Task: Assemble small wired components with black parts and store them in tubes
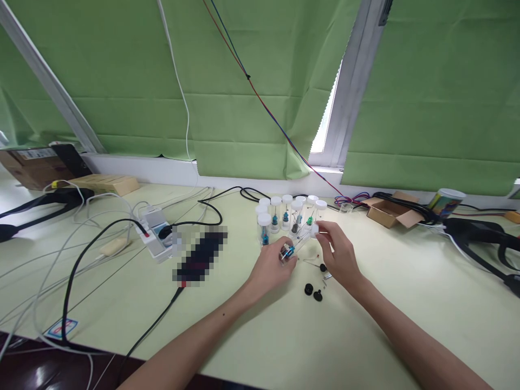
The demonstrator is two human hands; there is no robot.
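Observation:
My left hand (271, 266) grips the lower end of a clear plastic vial (296, 242) that lies tilted above the table, with a small blue and metal part (287, 252) inside near my fingers. My right hand (339, 250) pinches the vial's white cap (314, 229) at the upper end. Just behind stands a cluster of several upright clear vials with white caps (286, 214), each holding a small part. Small black knobs (312, 291) and a tiny metal piece (327, 277) lie on the pale green table (365, 336) below my hands.
A white power strip (156, 233) with black and white cables sits to the left, beside a blurred dark object (199, 257). An open cardboard box (390, 212) and a printed cup (447, 201) stand at the right. Green blinds hang behind.

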